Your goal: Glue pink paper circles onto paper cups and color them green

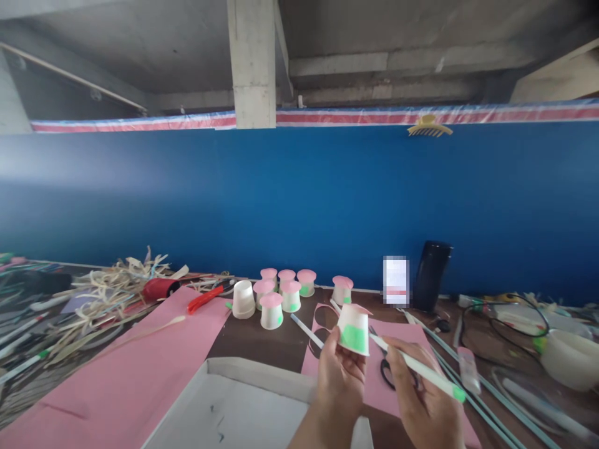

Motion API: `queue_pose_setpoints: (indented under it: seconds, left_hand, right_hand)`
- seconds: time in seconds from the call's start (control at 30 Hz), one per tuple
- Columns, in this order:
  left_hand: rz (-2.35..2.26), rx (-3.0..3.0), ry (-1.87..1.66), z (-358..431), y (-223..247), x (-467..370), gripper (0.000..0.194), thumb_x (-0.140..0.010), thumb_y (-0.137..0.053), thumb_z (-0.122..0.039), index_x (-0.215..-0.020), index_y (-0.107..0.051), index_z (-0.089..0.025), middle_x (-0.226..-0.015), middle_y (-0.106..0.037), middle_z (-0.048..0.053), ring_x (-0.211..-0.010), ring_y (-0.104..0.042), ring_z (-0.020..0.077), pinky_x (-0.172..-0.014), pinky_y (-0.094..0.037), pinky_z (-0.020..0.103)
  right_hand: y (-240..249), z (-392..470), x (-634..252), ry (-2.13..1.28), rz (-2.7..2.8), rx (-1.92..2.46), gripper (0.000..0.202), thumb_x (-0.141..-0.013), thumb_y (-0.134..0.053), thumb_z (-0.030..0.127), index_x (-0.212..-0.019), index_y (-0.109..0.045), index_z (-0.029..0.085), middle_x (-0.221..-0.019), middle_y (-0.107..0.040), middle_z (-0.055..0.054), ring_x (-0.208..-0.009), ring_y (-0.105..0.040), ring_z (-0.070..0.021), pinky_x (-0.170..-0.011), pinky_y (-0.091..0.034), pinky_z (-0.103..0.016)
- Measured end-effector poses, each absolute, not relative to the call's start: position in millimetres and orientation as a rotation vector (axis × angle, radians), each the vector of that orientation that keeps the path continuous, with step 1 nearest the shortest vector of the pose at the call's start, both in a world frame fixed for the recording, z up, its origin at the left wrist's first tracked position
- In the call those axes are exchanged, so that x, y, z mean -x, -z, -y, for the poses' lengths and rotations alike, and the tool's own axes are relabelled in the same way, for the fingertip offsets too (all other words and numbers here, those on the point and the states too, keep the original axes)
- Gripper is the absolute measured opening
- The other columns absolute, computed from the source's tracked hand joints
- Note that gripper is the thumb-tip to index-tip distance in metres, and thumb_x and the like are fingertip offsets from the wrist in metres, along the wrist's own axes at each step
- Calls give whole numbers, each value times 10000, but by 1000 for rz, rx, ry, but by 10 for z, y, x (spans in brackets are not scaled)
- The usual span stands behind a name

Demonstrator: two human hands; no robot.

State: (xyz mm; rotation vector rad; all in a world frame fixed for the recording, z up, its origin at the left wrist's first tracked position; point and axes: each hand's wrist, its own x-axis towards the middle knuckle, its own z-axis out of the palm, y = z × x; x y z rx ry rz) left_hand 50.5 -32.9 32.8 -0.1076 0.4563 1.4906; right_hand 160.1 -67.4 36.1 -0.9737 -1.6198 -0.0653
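My left hand (340, 368) is closed around a white paper cup (352, 317), held upside down with a pink paper piece on its top. A bright green patch (354, 338) covers part of the cup's side. In my right hand (418, 386) is a white marker with a green end (425, 371), its tip close to the cup; whether they touch I cannot tell. Behind my hands lie pink paper (390, 396) with round cut-outs and black-handled scissors (386, 373), partly hidden by the right hand.
Several upturned cups with pink tops (271, 310) stand farther back, beside a plain white cup (244, 300). A white box lid (253, 368) lies in front. Pink sheets (135, 362), a red tool (204, 299) and paper strips (126, 280) spread leftward. A black cylinder (431, 274) stands right.
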Motion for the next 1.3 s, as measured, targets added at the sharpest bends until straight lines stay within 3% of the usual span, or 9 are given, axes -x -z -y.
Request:
queue_pose_setpoints:
  seconds: [0.33, 0.67, 0.97, 1.3]
  left_hand:
    - [-462, 18, -1494, 351, -270, -518, 270, -794, -636, -247, -1029, -579, -127, -983, -679, 128, -821, -668, 196, -644, -543, 276]
    - [-473, 58, -1488, 352, -259, -533, 196, -777, -653, -197, -945, -606, -109, -851, -685, 93, -723, -668, 174, -623, -545, 270]
    - [-500, 53, -1449, 382, -288, -550, 215, -769, -668, -205, -954, -612, -110, -876, -697, 96, -745, -676, 176, -609, -543, 249]
    - [-477, 45, -1439, 381, -276, -562, 210, -781, -656, -208, -961, -621, -105, -946, -697, 121, -787, -677, 179, -649, -556, 260]
  right_hand:
    - [-310, 614, -1638, 152, 1566, 911, 246, -860, -535, 190, -1096, -606, 203, -1007, -642, -78, -932, -621, -219, -801, -508, -331]
    - [-303, 570, -1639, 158, 1560, 1002, 228, -871, -537, 245, -1080, -618, 203, -995, -671, -63, -941, -640, -196, -810, -521, -289]
    - [-320, 583, -1629, 187, 1542, 1059, 223, -878, -525, 288, -1051, -633, 196, -954, -685, -64, -879, -656, -188, -735, -533, -264]
    - [-327, 571, -1630, 176, 1548, 1045, 231, -875, -530, 261, -1076, -625, 197, -978, -675, -65, -891, -647, -188, -768, -521, -284]
